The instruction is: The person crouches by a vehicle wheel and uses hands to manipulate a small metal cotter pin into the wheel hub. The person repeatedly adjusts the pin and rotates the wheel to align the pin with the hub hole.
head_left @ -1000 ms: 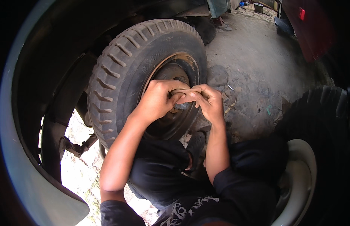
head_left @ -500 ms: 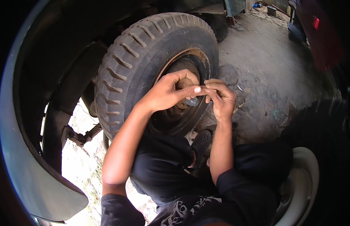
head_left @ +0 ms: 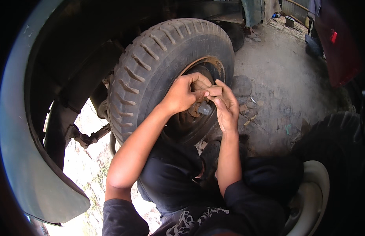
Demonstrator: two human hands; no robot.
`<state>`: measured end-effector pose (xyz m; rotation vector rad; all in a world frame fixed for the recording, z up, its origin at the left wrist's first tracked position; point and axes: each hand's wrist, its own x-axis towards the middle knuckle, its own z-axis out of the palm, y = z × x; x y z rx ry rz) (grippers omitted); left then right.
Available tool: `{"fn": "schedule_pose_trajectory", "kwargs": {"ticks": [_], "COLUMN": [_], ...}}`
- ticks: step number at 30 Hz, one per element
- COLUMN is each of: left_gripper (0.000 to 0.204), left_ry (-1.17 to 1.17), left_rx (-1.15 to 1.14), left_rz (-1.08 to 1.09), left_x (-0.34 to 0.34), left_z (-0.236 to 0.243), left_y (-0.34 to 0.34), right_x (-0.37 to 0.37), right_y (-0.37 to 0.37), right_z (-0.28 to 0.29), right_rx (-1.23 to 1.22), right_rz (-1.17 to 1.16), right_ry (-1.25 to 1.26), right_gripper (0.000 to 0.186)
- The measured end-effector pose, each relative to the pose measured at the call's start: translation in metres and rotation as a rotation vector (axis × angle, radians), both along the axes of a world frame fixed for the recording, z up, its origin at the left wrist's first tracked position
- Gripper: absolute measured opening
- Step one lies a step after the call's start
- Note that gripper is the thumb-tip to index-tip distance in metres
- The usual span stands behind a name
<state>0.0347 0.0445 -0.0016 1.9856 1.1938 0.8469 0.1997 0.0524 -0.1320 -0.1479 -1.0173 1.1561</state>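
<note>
In front of the hub of a large truck wheel, my left hand (head_left: 182,94) pinches the left end of a small brown rectangular piece (head_left: 215,91), which looks like folded sandpaper, between thumb and fingers. My right hand (head_left: 228,108) holds the same piece from the right, its fingers behind it and the thumb at its lower edge. Just below the hands, a grey lump (head_left: 205,108) shows at the rusty wheel rim (head_left: 214,63); its kind is unclear. The black, deep-treaded tyre (head_left: 139,72) stands upright to the left of my hands.
A blue-grey fender (head_left: 29,169) curves along the left. To the right lies a dusty concrete floor (head_left: 276,67) with a small shiny bit (head_left: 253,100) on it. Another wheel with a pale rim (head_left: 314,192) stands at my right knee. A dark box (head_left: 289,22) sits far back.
My right hand has turned and its fingers have straightened upward, so the brown piece now shows between both hands. The view has shifted slightly.
</note>
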Motion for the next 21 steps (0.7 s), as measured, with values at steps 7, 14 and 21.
{"fn": "schedule_pose_trajectory", "kwargs": {"ticks": [7,14,21], "left_gripper": [0.025,0.03,0.042], "left_ry": [0.047,0.158,0.309], "left_rx": [-0.08,-0.063,0.083], "left_rz": [-0.011,0.054,0.038], "left_x": [0.01,0.009,-0.005], "left_z": [0.003,0.006,0.013], "left_y": [-0.009,-0.014,-0.023], "right_x": [-0.013,-0.023,-0.033], "right_y": [0.006,-0.001,0.005], "right_z": [-0.024,-0.02,-0.031], "right_rx": [-0.059,-0.02,-0.047], "right_rz": [-0.045,0.077,0.132], "right_ry": [0.116,0.199,0.328], "right_gripper": [0.061,0.024,0.035]}}
